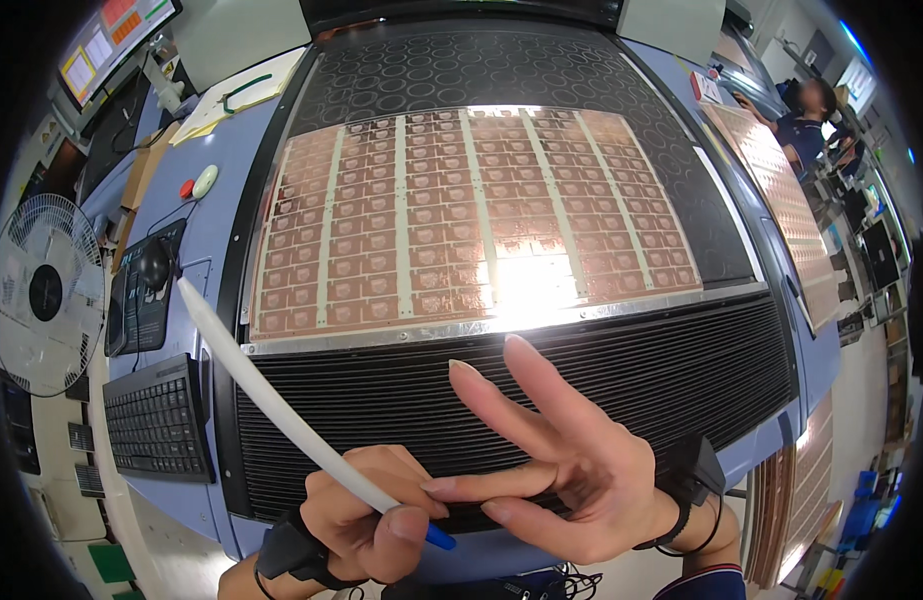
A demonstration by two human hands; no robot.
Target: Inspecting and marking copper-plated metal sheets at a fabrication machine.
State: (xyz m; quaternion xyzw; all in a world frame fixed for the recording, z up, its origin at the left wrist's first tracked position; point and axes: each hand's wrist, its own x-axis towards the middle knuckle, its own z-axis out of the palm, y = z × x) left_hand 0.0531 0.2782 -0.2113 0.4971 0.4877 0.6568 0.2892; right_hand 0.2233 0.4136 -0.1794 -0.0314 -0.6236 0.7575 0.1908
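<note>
Currently gripping a long white stick (283, 413) near its blue end in the closed left hand (359, 530), and slanting it up and left across the black ribbed strip (671, 360) toward the mouse (155, 265). Holding the right hand (593, 480) loosely open just beside, with two fingers raised and spread. Facing a copper-coloured patterned panel (441, 215) on a black mat (461, 75), beyond both hands.
</note>
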